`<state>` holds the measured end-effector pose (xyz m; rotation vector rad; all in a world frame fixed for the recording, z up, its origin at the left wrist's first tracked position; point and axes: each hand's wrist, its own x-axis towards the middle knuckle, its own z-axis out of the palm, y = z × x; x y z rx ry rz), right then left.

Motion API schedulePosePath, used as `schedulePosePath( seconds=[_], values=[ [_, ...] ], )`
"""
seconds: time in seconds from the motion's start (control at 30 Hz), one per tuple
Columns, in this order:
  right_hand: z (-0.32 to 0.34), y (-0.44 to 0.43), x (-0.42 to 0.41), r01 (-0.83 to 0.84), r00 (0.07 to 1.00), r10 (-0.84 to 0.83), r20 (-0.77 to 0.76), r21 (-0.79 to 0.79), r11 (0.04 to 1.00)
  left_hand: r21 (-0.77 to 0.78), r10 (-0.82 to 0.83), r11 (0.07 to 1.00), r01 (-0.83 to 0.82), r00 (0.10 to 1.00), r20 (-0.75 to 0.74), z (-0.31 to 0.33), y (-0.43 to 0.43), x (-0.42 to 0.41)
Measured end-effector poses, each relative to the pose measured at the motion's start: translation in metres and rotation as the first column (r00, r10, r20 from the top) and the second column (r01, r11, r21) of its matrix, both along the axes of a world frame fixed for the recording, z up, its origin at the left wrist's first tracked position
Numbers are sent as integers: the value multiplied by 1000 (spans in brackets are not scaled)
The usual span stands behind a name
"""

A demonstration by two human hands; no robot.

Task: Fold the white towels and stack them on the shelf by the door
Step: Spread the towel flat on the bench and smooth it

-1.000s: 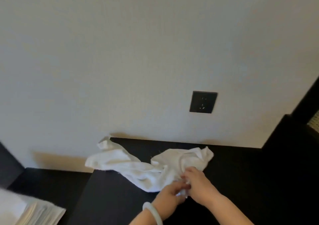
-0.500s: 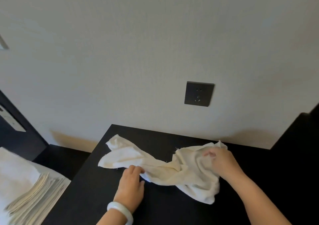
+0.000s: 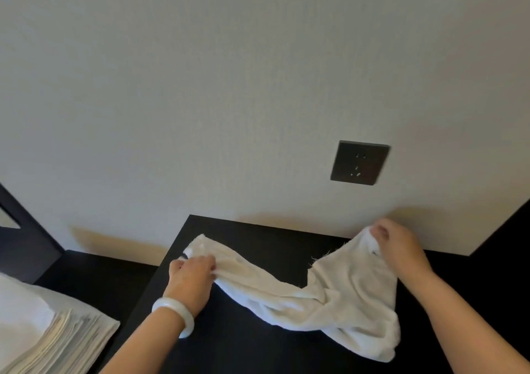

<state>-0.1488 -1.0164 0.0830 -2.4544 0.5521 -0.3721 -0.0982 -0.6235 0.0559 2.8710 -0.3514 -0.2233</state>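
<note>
A crumpled white towel point(image 3: 329, 302) lies stretched across the black tabletop point(image 3: 258, 236), sagging in the middle. My left hand point(image 3: 190, 277), a pale bangle on its wrist, grips the towel's left end near the table's left edge. My right hand point(image 3: 398, 247) pinches the towel's far right corner close to the wall, lifted slightly off the surface. The towel's lower right part bunches toward the table's near side.
A stack of folded white towels point(image 3: 48, 336) sits at the lower left on a lower surface. A dark wall socket point(image 3: 358, 163) is on the pale wall above the table. Dark furniture point(image 3: 23, 236) edges the left side.
My hands have moved apart, from together at the towel's middle to its two ends, pulling the towel out lengthwise. The view has shifted so the folded stack shows more.
</note>
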Motion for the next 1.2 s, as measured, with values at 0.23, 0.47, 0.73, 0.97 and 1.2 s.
schedulePosePath(
  seconds=[0.23, 0.47, 0.73, 0.97, 1.2],
  values=[
    [131, 33, -25, 275, 931, -221, 292, -159, 948, -537, 276, 809, -241, 961, -15, 87, -23, 24],
    [43, 159, -70, -18, 948, 156, -276, 444, 896, -665, -241, 443, -601, 634, -735, 31, -67, -61],
    [36, 175, -128, -26, 969, 113, -220, 361, 932, -600, -321, 174, -781, 531, -784, 27, -86, -107],
    [40, 165, -141, -219, 924, 293, -248, 287, 933, -579, -374, 86, -811, 512, -773, 30, -99, -112],
    [25, 146, -149, -5, 991, 54, -125, 364, 931, -654, -31, 406, -638, 706, -708, 19, -109, -97]
  ],
)
